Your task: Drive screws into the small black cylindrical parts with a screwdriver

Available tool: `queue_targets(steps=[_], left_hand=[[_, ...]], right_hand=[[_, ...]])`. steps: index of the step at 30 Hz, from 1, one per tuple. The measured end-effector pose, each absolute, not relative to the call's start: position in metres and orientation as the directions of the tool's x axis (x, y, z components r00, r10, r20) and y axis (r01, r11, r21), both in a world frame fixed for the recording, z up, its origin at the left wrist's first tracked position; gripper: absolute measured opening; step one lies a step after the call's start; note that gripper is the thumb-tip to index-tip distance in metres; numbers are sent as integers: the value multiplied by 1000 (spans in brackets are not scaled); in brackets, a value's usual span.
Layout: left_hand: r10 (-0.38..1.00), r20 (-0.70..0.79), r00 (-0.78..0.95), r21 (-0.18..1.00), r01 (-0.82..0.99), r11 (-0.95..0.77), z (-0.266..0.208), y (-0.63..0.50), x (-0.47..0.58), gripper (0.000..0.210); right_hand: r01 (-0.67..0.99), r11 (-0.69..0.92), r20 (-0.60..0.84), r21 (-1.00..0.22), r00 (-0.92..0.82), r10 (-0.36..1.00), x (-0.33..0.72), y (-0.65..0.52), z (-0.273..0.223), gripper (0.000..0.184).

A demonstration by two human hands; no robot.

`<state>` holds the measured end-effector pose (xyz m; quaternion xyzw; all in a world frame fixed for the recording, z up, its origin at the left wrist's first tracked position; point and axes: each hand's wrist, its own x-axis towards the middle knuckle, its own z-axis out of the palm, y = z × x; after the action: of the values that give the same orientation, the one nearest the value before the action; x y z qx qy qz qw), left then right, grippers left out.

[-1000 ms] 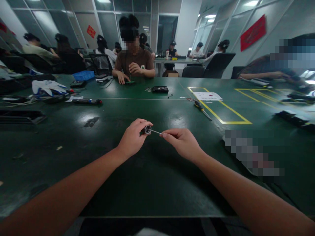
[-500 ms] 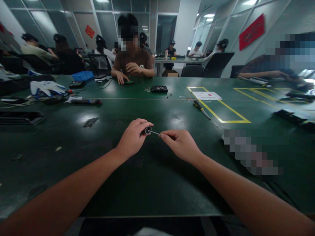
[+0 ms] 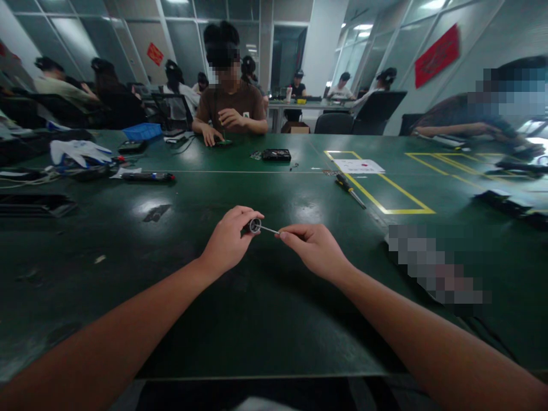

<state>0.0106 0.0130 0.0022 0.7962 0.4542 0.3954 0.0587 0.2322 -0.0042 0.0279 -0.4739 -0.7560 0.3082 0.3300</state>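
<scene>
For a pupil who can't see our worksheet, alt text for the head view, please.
The left hand holds a small round part, while the right hand pinches a thin rod reaching its opening, over a green table.

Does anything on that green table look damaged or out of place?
Two small things, left of the person's left hand: a ragged dark patch marks the green table, perhaps wear or residue, and a pale scrap lies loose, nearer the person. I see no obvious spill.
</scene>
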Motion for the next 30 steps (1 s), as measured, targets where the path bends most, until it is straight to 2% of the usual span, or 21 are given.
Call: queue_targets(steps=[8,18,24,30], left_hand=[[759,586,283,448,667,-595,2,12,11,30],[754,580,309,426,674,-604,5,10,12,30],[747,596,294,431,667,-607,1,14,11,31],[747,597,294,429,670,-606,2,13,11,31]], right_hand=[[563,396,237,-725,-336,911,230,-8,29,28],[571,393,223,-721,-346,912,231,-7,29,29],[532,380,213,-757,-348,913,233,-4,27,28],[571,396,238,-720,-333,912,232,-6,28,28]])
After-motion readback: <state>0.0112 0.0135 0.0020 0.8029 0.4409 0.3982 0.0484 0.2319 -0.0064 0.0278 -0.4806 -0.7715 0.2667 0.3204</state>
